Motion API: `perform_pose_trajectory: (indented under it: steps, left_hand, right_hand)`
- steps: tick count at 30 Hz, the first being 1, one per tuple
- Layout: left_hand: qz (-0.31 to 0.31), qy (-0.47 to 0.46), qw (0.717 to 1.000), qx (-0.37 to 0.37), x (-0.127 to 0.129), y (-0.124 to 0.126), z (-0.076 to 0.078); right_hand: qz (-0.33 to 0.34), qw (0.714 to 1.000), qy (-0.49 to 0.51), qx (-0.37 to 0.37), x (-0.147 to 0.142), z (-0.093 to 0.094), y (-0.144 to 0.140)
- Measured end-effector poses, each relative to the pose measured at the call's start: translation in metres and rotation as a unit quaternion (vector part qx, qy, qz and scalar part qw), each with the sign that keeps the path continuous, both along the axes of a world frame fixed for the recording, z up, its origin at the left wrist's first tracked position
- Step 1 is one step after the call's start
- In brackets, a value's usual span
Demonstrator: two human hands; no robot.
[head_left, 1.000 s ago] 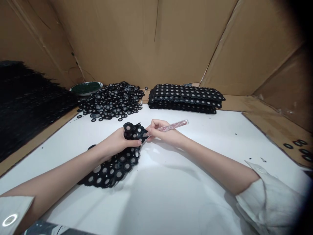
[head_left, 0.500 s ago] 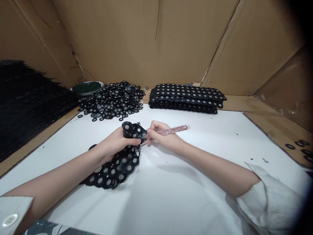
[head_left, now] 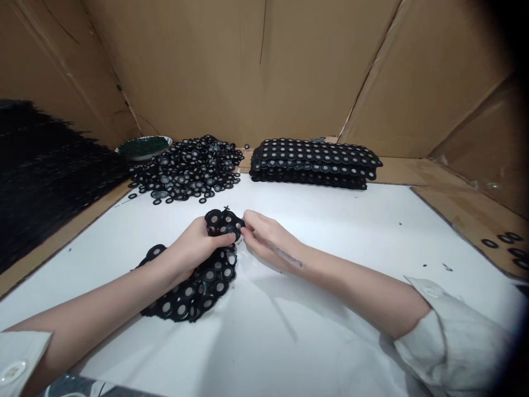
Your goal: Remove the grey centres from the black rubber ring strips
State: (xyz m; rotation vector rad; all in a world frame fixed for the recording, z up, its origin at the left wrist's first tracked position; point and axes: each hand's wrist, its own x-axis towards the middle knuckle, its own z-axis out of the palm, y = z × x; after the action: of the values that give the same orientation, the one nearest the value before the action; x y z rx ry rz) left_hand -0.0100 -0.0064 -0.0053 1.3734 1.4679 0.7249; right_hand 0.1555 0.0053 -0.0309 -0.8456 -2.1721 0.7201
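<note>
Left hand [head_left: 194, 248] grips the black ring sheet [head_left: 194, 286]; right hand [head_left: 266, 240], at its 3 o'clock, pinches the sheet's top edge. White tabletop [head_left: 351, 231] lies open toward 3 o'clock.

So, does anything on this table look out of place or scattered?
Yes. A few black rings lie loose on the cardboard at the far right, away from the main heap at the back. Small dark specks dot the white sheet.
</note>
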Motion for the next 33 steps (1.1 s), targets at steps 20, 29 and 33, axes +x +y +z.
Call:
perform_pose_trajectory:
  steps: [20, 29, 33]
  left_hand:
    - [-0.003, -0.116, 0.989, -0.088, -0.007, 0.01, -0.002]
    - [-0.056, -0.155, 0.973, -0.162, -0.009, 0.011, 0.004]
    - [-0.079, -0.167, 0.973, -0.137, -0.009, 0.009, 0.005]
  right_hand:
    - [-0.062, 0.948, 0.186, -0.252, 0.013, -0.002, 0.03]
    - [-0.072, 0.957, 0.176, -0.217, 0.008, -0.004, 0.026]
    - [-0.074, 0.959, 0.183, -0.203, 0.009, -0.002, 0.026]
